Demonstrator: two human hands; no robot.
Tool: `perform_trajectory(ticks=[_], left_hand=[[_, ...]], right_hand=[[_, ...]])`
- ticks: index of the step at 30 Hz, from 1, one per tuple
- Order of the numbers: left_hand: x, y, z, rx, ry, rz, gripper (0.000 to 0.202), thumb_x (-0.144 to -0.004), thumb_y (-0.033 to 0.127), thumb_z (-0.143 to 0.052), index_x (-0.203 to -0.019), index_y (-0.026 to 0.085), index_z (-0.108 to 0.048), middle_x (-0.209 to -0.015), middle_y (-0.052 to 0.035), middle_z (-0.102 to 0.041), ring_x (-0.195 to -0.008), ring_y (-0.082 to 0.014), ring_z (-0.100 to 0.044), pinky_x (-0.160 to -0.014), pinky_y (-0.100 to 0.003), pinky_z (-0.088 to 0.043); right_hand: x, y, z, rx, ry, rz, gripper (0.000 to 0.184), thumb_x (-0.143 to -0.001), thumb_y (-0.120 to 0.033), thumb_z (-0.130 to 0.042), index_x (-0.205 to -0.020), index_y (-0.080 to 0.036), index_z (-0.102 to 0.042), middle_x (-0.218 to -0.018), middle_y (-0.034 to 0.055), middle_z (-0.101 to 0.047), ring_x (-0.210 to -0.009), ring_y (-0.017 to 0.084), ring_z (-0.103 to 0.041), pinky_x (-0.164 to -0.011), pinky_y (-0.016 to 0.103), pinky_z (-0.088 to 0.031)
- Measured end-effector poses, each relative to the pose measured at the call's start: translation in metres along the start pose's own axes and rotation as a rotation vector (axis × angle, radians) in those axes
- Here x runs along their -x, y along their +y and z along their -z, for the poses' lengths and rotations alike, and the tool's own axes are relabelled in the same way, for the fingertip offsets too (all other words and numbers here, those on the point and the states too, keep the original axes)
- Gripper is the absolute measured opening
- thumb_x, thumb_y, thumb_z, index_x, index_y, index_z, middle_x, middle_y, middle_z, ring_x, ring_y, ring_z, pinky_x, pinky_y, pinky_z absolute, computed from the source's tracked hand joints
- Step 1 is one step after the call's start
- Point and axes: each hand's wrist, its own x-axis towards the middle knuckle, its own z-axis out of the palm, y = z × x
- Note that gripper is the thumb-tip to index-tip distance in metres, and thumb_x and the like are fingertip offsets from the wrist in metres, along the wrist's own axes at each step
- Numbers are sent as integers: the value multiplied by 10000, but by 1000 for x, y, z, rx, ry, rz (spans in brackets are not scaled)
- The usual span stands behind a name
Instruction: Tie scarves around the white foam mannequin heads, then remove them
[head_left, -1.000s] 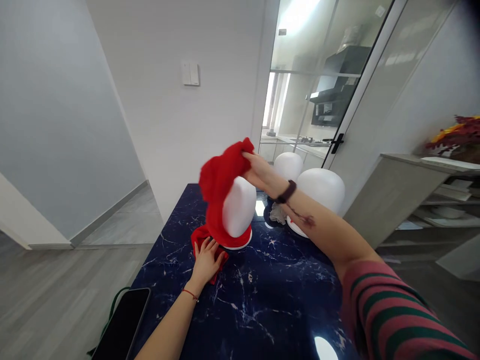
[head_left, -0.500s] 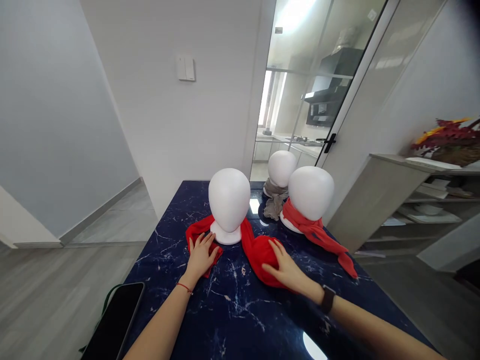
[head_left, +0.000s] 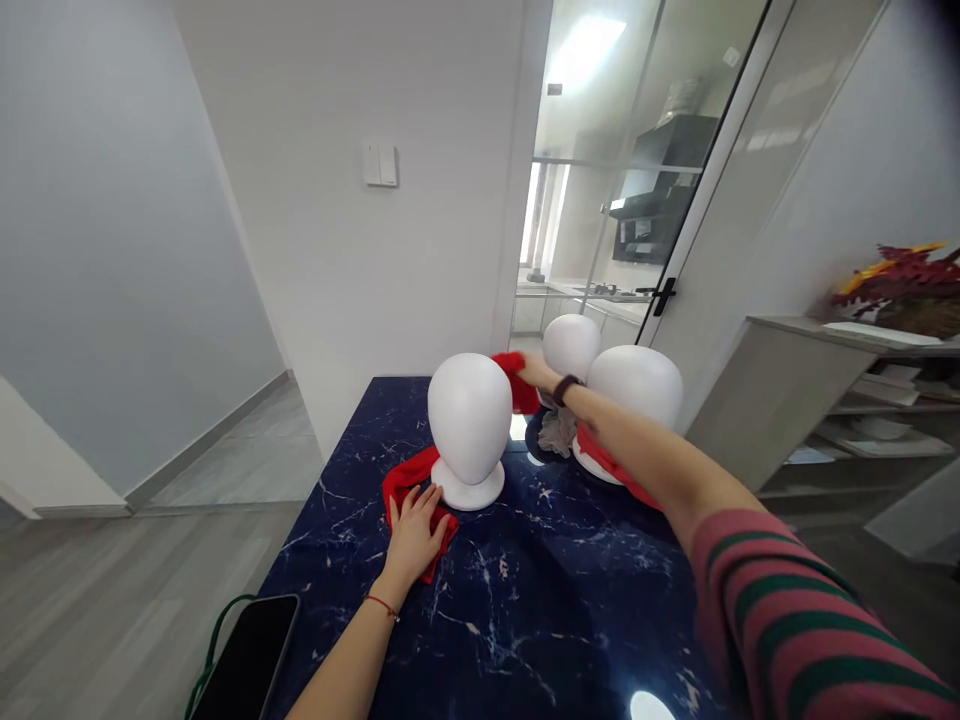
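Note:
A plain white mannequin head (head_left: 470, 415) stands on the dark blue marbled table, with a red scarf (head_left: 411, 470) around the back of its base. My left hand (head_left: 412, 535) lies spread on the scarf's left end, pressing it to the tabletop in front of the base. Beyond the head's right side, my right hand (head_left: 537, 372) is closed on the scarf's other end and holds it raised. The fingertips there are partly hidden and a little blurred. Behind the head, the middle of the scarf is out of sight.
Two more white heads stand at the right: a far one (head_left: 571, 343) with a grey scarf (head_left: 557, 432), and a nearer one (head_left: 637, 382) with a coral-red scarf, partly covered by my right forearm. A phone (head_left: 247, 655) lies at the table's left edge.
My right hand has gone from the bunched scarf end on the table, forward and up past the head's right side, carrying that end along. My left hand stays on the other end.

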Motion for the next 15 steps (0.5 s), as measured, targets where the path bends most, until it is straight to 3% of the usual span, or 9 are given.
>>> perform_trajectory(ticks=[4,7,9,11,13,15], left_hand=[[1,-1,-1,29,12,-10,479,-852,298,-473,-1326,230,-477,-1365,-60,-514,-1303,-314,-342,-1088,-633,-93],[0,-4,-4,62,46,-22,496,-817,189,-472,-1310,238,-483,-1349,-67,-517,-1292,-300,-357,-1093,-618,-124],[-1,-7,-5,108,141,12,560,-754,84,-464,-1302,193,-473,-1355,-109,-472,-1279,-281,-371,-1096,-554,-210],[-2,-10,-5,170,312,130,617,-688,15,-450,-1296,122,-442,-1341,-169,-406,-1263,-274,-380,-1065,-482,-307],[-4,-15,-3,232,490,300,634,-658,7,-461,-1287,64,-404,-1309,-211,-363,-1257,-292,-372,-1028,-464,-355],[-7,-20,1,294,580,414,634,-650,45,-510,-1272,26,-385,-1292,-236,-360,-1255,-327,-364,-1016,-495,-356]], right_hand=[[-58,-75,-20,-274,-43,148,361,-795,-133,-316,-989,71,-542,-1111,128,-635,-974,111,-581,-939,257,-376],[-68,-129,-34,-447,-53,239,389,-776,-112,-321,-1082,-8,-538,-1093,35,-643,-1001,120,-590,-910,240,-402],[-56,-158,-38,-571,-47,284,349,-770,-70,-381,-1066,-117,-560,-1062,-25,-657,-1050,150,-588,-905,264,-429],[-29,-177,-37,-742,-52,290,318,-785,-76,-395,-1031,-164,-577,-1027,-58,-667,-1086,160,-577,-911,276,-443],[10,-184,-29,-910,-97,253,269,-818,-145,-412,-1019,-171,-590,-1001,-56,-678,-1072,149,-585,-907,267,-456],[57,-178,-17,-1032,-162,164,225,-828,-261,-486,-1004,-188,-605,-979,-32,-692,-1009,147,-614,-876,264,-487]])
